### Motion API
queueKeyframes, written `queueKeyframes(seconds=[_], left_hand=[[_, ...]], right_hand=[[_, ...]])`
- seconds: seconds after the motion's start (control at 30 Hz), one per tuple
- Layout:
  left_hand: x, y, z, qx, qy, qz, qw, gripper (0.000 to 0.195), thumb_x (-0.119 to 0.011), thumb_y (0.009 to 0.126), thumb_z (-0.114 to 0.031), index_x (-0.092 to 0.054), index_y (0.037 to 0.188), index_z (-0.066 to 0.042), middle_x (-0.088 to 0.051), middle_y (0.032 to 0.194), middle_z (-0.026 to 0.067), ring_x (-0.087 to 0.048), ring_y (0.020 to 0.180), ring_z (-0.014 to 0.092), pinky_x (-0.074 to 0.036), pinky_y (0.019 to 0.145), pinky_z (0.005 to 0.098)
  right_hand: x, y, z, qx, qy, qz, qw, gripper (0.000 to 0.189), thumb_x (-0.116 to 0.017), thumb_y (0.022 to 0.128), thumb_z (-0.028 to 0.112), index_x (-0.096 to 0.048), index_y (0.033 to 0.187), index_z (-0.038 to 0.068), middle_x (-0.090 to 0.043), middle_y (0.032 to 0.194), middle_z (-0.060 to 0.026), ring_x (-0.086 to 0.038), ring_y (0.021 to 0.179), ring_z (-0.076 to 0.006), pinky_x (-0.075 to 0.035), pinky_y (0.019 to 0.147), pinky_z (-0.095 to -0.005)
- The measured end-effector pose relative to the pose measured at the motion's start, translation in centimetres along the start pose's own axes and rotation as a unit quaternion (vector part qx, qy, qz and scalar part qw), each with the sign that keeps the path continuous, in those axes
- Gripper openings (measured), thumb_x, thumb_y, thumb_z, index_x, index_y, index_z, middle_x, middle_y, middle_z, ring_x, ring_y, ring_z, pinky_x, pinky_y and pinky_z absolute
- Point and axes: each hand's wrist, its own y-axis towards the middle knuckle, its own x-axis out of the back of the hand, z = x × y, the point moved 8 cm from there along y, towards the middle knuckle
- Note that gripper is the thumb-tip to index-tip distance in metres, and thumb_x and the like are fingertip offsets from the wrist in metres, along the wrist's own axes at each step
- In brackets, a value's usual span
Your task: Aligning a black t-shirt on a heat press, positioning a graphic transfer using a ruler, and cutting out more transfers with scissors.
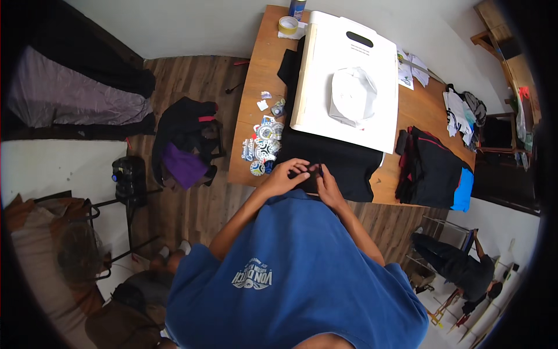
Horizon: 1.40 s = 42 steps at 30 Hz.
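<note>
Black fabric (348, 174) lies flat at the table's near edge, in front of my body. Over it is my left hand (285, 174), its fingers curled and thumb apart from them; whether it pinches any of the dark cloth cannot be made out. My right hand (328, 185) is close beside it, closed around a slim dark tool (321, 169), too small to identify. Just beyond both hands, a large white board (322, 52) with a slot handle rests on the black fabric. On the board stands a white, open-topped container (353, 94).
Left of the fabric are several round stickers (263, 150). A yellow tape roll (288, 25) and a can (297, 8) stand at the back. Folded dark garments (436, 168) lie on the wooden table (250, 98) at right. A person (466, 275) stands at far right.
</note>
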Motion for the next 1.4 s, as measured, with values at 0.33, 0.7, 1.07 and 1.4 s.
queueKeyframes(seconds=[0.33, 0.7, 1.07, 1.4], left_hand=[[15.1, -3.9, 7.5, 0.102, 0.146, -0.338, 0.924, 0.026, -0.077, 0.083, -0.013, -0.066, 0.106, -0.005, -0.064, 0.085, 0.0102, -0.064, 0.075, 0.022, -0.052, 0.067, 0.036], [14.9, -0.6, 5.8, 0.059, 0.368, -0.311, 0.874, 0.028, -0.08, 0.077, -0.026, -0.069, 0.101, -0.015, -0.06, 0.097, 0.006, -0.059, 0.102, 0.027, -0.041, 0.088, 0.0449], [13.7, -0.3, 8.1, 0.052, 0.415, -0.271, 0.867, 0.041, -0.083, 0.073, -0.028, -0.067, 0.109, -0.017, -0.058, 0.114, 0.0082, -0.053, 0.117, 0.031, -0.038, 0.096, 0.0466], [13.7, -0.6, 8.5, 0.051, 0.41, -0.262, 0.872, 0.043, -0.084, 0.074, -0.026, -0.066, 0.112, -0.015, -0.058, 0.11, 0.0087, -0.056, 0.109, 0.031, -0.041, 0.089, 0.045]], right_hand=[[2.8, -5.3, -11.1, -0.216, -0.098, -0.017, 0.971, 0.036, -0.044, 0.106, 0.039, -0.051, 0.111, 0.004, -0.062, 0.092, -0.0251, -0.062, 0.092, -0.0455, -0.047, 0.082, -0.0461], [1.6, -6.3, -10.5, -0.2, -0.056, -0.07, 0.976, 0.037, -0.047, 0.105, 0.038, -0.054, 0.108, 0.002, -0.064, 0.091, -0.0227, -0.065, 0.09, -0.0379, -0.049, 0.082, -0.0419], [2.0, -10.5, -13.3, -0.148, -0.055, -0.182, 0.97, 0.034, -0.05, 0.106, 0.034, -0.056, 0.102, 0.001, -0.059, 0.082, -0.011, -0.054, 0.078, -0.0166, -0.047, 0.074, -0.0337], [-1.1, -11.1, -12.7, -0.217, -0.047, -0.139, 0.965, 0.04, -0.051, 0.104, 0.04, -0.056, 0.111, 0.001, -0.067, 0.095, -0.0218, -0.066, 0.091, -0.0346, -0.049, 0.082, -0.0418]])
